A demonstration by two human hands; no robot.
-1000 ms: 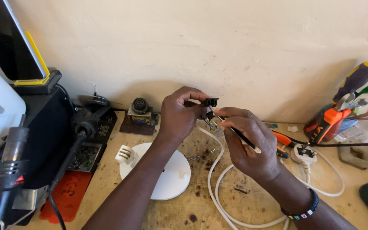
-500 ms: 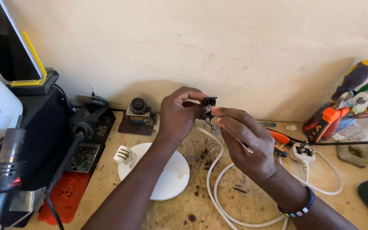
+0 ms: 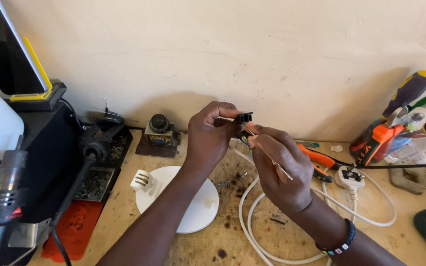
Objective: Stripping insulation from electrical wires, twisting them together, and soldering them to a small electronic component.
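Note:
My left hand (image 3: pixel 212 133) pinches a small black connector block (image 3: pixel 244 118) raised above the wooden bench. My right hand (image 3: pixel 278 167) meets it from the right, its fingertips on thin coloured wires (image 3: pixel 245 140) just under the block, and it also grips a thin tool whose pale shaft (image 3: pixel 284 172) sticks out past the fingers. A white cable (image 3: pixel 252 221) loops on the bench below both hands and runs up towards the block. A round white disc (image 3: pixel 188 207) with a small white ribbed part (image 3: pixel 143 181) lies under my left forearm.
A black soldering station with a hot-air handle (image 3: pixel 6 197) fills the left side. A brown and black part (image 3: pixel 158 132) stands by the wall. Orange pliers (image 3: pixel 319 158), a white plug (image 3: pixel 350 177), and a holder of screwdrivers (image 3: pixel 400 118) are at the right.
Both hands stay together around the connector. My right hand has closed in tighter under the block, and the tool's shaft now points down to the right.

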